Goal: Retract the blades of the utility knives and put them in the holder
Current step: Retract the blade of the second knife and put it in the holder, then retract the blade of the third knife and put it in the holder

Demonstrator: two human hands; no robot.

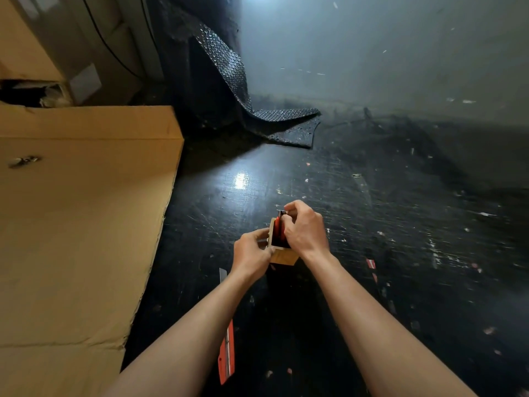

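Putting a knife into the wooden holder

The right hand (305,229) pinches a red utility knife (279,224) standing in the holder (282,255); the left hand (252,252) presses the holder's side. Another red knife (227,351) lies nearer, under the left arm, probably next.

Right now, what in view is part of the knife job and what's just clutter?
Job:
- holder, wooden, steadied by left hand
- knife, red, going into holder under right hand
- loose knife, red, on the floor, blade end hidden by the left arm

Lying about:
- cardboard on the left
- bubble wrap by the wall
- scraps on the dark floor
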